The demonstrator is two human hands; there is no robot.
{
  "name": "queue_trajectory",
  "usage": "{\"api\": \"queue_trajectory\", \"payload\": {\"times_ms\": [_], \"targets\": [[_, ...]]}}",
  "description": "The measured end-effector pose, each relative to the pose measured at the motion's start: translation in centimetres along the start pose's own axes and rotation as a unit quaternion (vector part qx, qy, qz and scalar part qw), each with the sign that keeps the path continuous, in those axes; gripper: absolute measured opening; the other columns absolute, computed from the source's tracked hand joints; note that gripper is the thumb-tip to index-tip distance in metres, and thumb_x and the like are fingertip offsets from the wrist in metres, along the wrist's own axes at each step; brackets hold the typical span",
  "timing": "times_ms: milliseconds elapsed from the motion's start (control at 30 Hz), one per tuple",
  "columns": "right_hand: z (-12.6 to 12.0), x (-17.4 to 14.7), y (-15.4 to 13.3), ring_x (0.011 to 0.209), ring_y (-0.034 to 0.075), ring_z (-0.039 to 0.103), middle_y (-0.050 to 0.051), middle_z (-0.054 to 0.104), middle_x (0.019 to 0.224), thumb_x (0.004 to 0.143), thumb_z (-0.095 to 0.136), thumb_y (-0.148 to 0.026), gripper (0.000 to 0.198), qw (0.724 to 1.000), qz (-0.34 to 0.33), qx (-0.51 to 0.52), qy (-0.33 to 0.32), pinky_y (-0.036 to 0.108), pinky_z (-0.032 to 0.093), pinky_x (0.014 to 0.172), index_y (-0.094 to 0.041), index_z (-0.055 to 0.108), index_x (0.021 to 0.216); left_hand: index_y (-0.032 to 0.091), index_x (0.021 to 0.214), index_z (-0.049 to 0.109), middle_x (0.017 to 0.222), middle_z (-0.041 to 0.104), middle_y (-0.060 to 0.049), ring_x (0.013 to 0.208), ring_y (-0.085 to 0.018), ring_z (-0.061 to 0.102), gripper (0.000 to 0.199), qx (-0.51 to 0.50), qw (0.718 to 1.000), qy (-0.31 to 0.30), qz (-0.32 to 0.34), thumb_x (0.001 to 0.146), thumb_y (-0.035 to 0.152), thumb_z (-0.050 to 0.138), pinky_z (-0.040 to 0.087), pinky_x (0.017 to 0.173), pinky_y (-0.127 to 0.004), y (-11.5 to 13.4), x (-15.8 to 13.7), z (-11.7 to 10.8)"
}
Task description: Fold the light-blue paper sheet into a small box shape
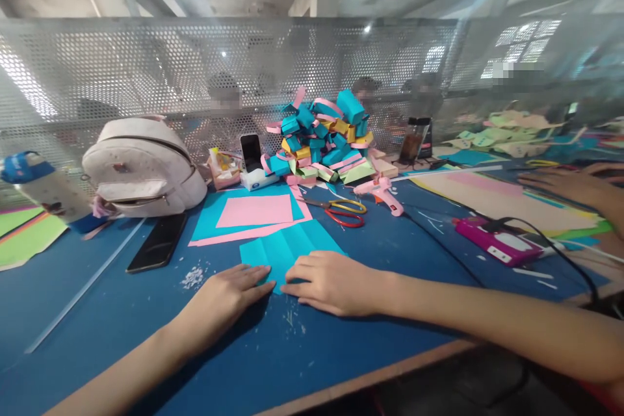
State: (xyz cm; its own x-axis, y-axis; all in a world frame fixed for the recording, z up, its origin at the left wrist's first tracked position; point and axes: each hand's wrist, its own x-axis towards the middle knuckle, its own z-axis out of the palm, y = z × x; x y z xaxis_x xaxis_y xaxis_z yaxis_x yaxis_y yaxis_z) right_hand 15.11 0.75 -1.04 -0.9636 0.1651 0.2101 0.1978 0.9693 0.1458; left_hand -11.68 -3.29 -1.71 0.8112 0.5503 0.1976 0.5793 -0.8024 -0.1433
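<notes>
A bright blue sheet of paper [273, 252] with parallel fold creases lies on the table in front of me. My left hand [234, 292] rests at its near left edge, fingers stretched forward with the tips on the paper. Over the near right part lies my right hand [331, 283], palm down and fingers extended, covering that corner. Just beyond are a pink sheet [256, 210] on a larger blue sheet [207, 214], and scissors [345, 213] with red and yellow handles. A pink glue gun [383, 194] lies to the right of the scissors.
A pile of folded paper pieces [322, 136] stands at the back. A white backpack [146, 169], black phone [158, 244] and bottle [53, 192] are at left. At right are a magenta power strip [497, 242], cables, stacked sheets [482, 195] and another person's hand [560, 185].
</notes>
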Motion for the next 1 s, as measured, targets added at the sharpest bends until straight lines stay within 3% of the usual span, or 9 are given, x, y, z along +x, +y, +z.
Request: {"api": "queue_trajectory", "payload": {"times_ms": [167, 300, 733, 1000], "targets": [[0.4, 0.3, 0.9, 0.092, 0.019, 0.054, 0.006, 0.063, 0.109, 0.100, 0.046, -0.026, 0.027, 0.999, -0.021, 0.026, 0.011, 0.033, 0.040, 0.074, -0.016, 0.062, 0.119, 0.015, 0.122, 0.062, 0.124, 0.066, -0.014, 0.111, -0.024, 0.066, 0.034, -0.018, 0.999, 0.034, 0.038, 0.099, 0.014, 0.037, 0.056, 0.092, -0.043, -1.0, 0.1, 0.7], [0.7, 0.4, 1.7, 0.089, 0.018, 0.053, 0.006, 0.063, 0.108, 0.099, 0.046, -0.026, 0.027, 0.998, -0.043, 0.042, 0.023, 0.032, 0.039, 0.072, -0.016, 0.063, 0.118, 0.015, 0.126, 0.060, 0.125, 0.065, -0.014, 0.114, -0.022, 0.064, 0.035, -0.031, 0.997, 0.059, 0.048, 0.100, 0.015, 0.036, 0.056, 0.094, -0.041, -1.5, -0.2, 1.4], [1.9, 0.8, 3.1, 0.081, 0.017, 0.052, 0.005, 0.064, 0.103, 0.098, 0.046, -0.025, 0.029, 0.991, -0.060, 0.111, 0.038, 0.030, 0.040, 0.068, -0.012, 0.063, 0.118, 0.014, 0.131, 0.056, 0.130, 0.062, -0.013, 0.123, -0.023, 0.057, 0.039, -0.046, 0.994, 0.077, 0.059, 0.102, 0.016, 0.030, 0.053, 0.098, -0.038, -2.1, 0.2, 1.8], [2.6, 0.8, 3.4, 0.087, 0.017, 0.053, 0.008, 0.064, 0.107, 0.097, 0.045, -0.022, 0.029, 0.986, -0.041, 0.155, 0.042, 0.029, 0.044, 0.073, -0.012, 0.060, 0.121, 0.014, 0.132, 0.056, 0.134, 0.060, -0.010, 0.128, -0.020, 0.052, 0.039, -0.064, 0.994, 0.062, 0.057, 0.103, 0.016, 0.030, 0.050, 0.102, -0.033, -2.5, 0.5, 2.2]]}}
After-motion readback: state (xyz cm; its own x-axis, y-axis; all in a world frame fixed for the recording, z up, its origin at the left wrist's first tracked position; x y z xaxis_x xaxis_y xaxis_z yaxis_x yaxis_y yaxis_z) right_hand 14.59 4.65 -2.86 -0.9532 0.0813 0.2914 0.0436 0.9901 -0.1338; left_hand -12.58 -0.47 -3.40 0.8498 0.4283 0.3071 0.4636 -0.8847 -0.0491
